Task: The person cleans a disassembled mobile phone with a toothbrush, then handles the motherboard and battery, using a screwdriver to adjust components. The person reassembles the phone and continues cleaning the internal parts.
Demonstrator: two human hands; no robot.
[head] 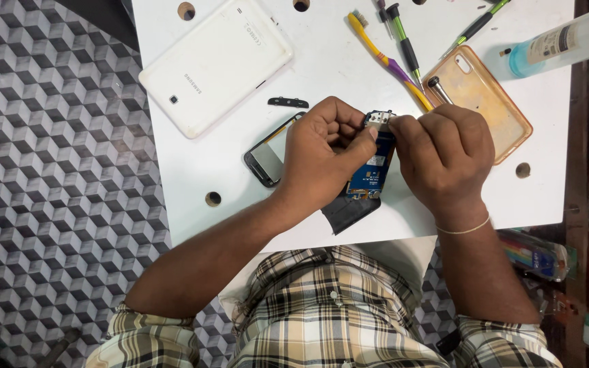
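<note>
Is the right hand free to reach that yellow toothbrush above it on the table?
Probably not yet: the right hand is pinching the opened phone together with the left hand. The toothbrush itself lies uncovered just beyond.

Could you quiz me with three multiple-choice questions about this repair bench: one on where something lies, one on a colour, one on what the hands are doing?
1. Where does the white tablet lie?
A. On the table's far left part, back side up
B. Under the orange case
C. In the person's lap

2. What colour is the circuit board between the hands?
A. Red
B. Blue
C. White

3. What is the state of the hands?
A. Both rest flat on the table
B. One holds a screwdriver
C. Both grip the opened phone

Answers:
1. A, since it rests on the white table left of the tools, its camera side showing.
2. B, the exposed board is blue.
3. C, the left hand and right hand both pinch the opened phone, while the screwdrivers lie untouched.
</note>
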